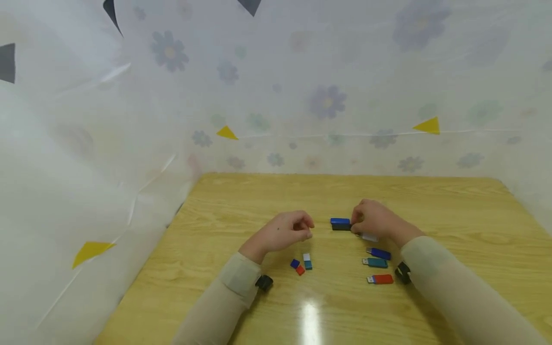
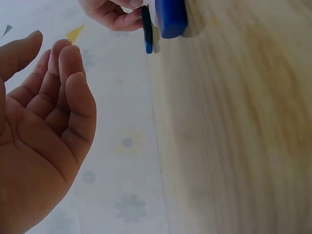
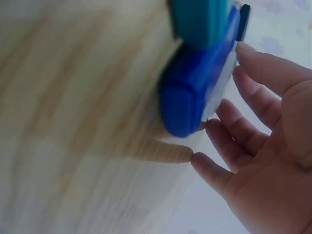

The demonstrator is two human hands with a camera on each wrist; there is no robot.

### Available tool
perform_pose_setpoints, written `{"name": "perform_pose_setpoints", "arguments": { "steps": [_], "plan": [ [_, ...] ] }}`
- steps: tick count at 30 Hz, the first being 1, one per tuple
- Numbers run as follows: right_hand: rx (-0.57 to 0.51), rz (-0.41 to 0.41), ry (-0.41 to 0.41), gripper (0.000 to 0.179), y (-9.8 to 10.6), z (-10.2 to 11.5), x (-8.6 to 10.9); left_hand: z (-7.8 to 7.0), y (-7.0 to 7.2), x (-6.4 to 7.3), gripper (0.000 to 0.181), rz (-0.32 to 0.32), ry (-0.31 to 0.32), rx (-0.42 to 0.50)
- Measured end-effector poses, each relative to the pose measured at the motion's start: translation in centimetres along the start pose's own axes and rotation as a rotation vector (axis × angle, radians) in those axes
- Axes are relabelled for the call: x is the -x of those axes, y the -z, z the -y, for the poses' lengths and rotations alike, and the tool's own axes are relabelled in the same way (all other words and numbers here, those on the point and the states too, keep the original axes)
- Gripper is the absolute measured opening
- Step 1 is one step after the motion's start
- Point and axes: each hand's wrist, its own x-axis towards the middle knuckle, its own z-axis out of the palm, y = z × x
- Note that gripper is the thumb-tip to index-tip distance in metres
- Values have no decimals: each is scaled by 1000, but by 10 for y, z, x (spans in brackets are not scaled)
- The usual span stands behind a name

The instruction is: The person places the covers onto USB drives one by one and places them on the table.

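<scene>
My right hand (image 1: 375, 221) pinches the near end of a black USB flash drive (image 1: 341, 227) between thumb and fingertips. A blue USB flash drive (image 1: 340, 221) lies alongside it on the far side. Just under the right hand is a white USB flash drive (image 1: 369, 237), partly hidden by the fingers. My left hand (image 1: 280, 232) hovers over the table left of the black drive, fingers loosely curled, with nothing in it. In the left wrist view the left hand (image 2: 53, 122) shows an empty palm, the black drive (image 2: 147, 27) beyond it.
Uncapped blue (image 1: 380, 254), teal (image 1: 376, 262) and red (image 1: 383, 279) flash drives lie below the right hand, plugs to the left. Small blue (image 1: 295, 263), red (image 1: 300, 270), white (image 1: 306, 257) and teal (image 1: 308, 265) pieces sit near the left wrist. Flower-patterned sheeting (image 1: 327, 100) encloses the wooden table.
</scene>
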Motion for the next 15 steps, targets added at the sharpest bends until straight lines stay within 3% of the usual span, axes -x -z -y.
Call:
{"name": "perform_pose_setpoints", "arguments": {
  "steps": [9, 15],
  "plan": [
    [-87, -179, 9, 13, 8, -5, 21, 3, 1, -3, 16, 68, -4, -116],
    [-213, -229, 26, 18, 11, -2, 45, 6, 0, -1, 12, 128, 1, -190]
  ]
}}
